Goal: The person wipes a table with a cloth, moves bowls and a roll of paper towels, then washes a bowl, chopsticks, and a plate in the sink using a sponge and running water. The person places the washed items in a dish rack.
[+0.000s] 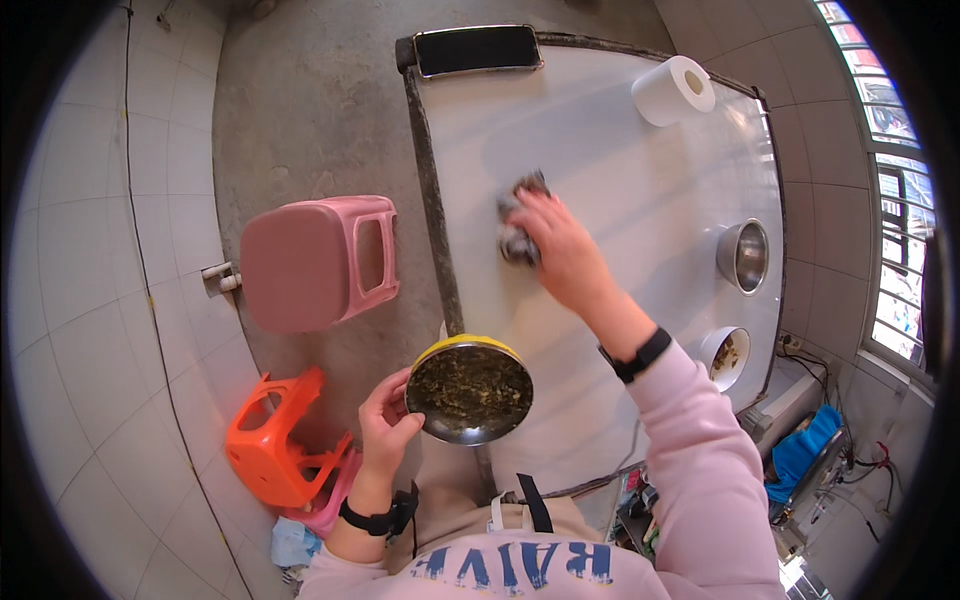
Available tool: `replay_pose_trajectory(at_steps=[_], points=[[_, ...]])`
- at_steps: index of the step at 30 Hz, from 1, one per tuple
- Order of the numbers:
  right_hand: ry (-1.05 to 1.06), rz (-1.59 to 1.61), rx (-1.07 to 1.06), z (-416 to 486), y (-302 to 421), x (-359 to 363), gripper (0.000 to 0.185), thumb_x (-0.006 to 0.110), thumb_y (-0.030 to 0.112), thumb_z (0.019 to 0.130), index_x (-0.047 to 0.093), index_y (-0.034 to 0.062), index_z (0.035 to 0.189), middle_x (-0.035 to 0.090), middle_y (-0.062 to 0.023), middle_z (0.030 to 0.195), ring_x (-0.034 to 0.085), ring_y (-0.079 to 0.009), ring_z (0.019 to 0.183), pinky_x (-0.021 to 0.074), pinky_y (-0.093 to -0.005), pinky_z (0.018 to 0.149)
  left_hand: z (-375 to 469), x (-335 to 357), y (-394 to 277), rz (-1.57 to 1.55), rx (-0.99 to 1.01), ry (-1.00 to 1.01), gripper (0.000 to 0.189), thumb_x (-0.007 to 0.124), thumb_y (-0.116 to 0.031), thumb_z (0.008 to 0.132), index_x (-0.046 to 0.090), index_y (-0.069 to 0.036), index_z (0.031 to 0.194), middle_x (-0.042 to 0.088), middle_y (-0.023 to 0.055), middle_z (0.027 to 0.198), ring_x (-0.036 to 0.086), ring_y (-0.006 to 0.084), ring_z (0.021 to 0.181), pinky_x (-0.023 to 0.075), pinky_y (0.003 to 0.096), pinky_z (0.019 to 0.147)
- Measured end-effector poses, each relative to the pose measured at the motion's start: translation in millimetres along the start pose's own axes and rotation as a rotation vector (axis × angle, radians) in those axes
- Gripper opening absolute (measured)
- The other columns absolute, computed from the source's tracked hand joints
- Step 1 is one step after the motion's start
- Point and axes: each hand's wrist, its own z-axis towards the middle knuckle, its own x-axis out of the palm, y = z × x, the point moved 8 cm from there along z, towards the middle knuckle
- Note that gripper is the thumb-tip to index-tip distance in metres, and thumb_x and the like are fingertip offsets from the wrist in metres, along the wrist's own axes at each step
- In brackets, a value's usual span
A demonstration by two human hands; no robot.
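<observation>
My left hand (390, 416) grips the rim of a yellow-sided metal bowl (469, 435), thumb on the inside edge. Dark, greenish-brown food scraps (471, 384) lie inside it, and it is held over the near left edge of the white table (600, 187). My right hand (547, 236) is pressed on a crumpled grey and brown cloth (517, 244) on the tabletop, further forward; the hand and cloth are somewhat blurred. Black bands circle both wrists.
A phone (478, 51) lies at the far left corner, a white paper roll (673, 90) at the far right. Along the right side stand a steel bowl (744, 256) and a white bowl with scraps (726, 358). Pink (296, 266) and orange (274, 450) plastic stools stand left of the table.
</observation>
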Motion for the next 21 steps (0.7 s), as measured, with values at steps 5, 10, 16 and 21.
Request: replay_pose_trajectory(at_steps=[5, 10, 16, 21], points=[[0.052, 0.034, 0.066, -7.8, 6.0, 1.0, 0.037, 0.054, -0.006, 0.082, 0.058, 0.0073, 0.115, 0.054, -0.0169, 0.140, 0.049, -0.0364, 0.131, 0.0339, -0.0478, 0.116, 1.0, 14.1, 12.8, 0.001, -0.091, 0.075, 0.061, 0.057, 0.010, 0.072, 0.057, 0.004, 0.133, 0.065, 0.0108, 0.119, 0.064, 0.0153, 0.105, 0.0514, 0.0284, 0.092], [0.189, -0.022, 0.050, -63.1, 28.5, -2.7, 0.036, 0.054, -0.007, 0.081, 0.059, 0.0069, 0.114, 0.056, -0.0165, 0.138, 0.050, -0.0346, 0.131, 0.0354, -0.0466, 0.116, 3.1, 13.2, 17.9, 0.016, -0.144, 0.093, 0.061, 0.058, 0.010, 0.072, 0.058, 0.004, 0.132, 0.066, 0.0096, 0.116, 0.065, 0.0138, 0.102, 0.0518, 0.0277, 0.090], [-0.023, 0.035, 0.113, 39.3, -37.0, -11.3, 0.039, 0.054, -0.009, 0.078, 0.061, 0.0070, 0.113, 0.056, -0.0174, 0.137, 0.049, -0.0355, 0.131, 0.0369, -0.0444, 0.115, 5.5, 2.0, 15.5, 0.005, -0.102, 0.048, 0.061, 0.057, 0.011, 0.072, 0.057, 0.004, 0.132, 0.066, 0.0100, 0.116, 0.065, 0.0147, 0.101, 0.0522, 0.0279, 0.089], [-0.031, -0.001, 0.159, 5.5, -23.2, -14.4, 0.044, 0.054, -0.011, 0.075, 0.059, 0.0094, 0.114, 0.057, -0.0169, 0.136, 0.049, -0.0360, 0.131, 0.0362, -0.0461, 0.115, 6.9, -3.2, 11.3, -0.005, -0.068, 0.049, 0.062, 0.057, 0.010, 0.072, 0.056, 0.004, 0.133, 0.066, 0.0108, 0.116, 0.065, 0.0153, 0.101, 0.0519, 0.0281, 0.088]])
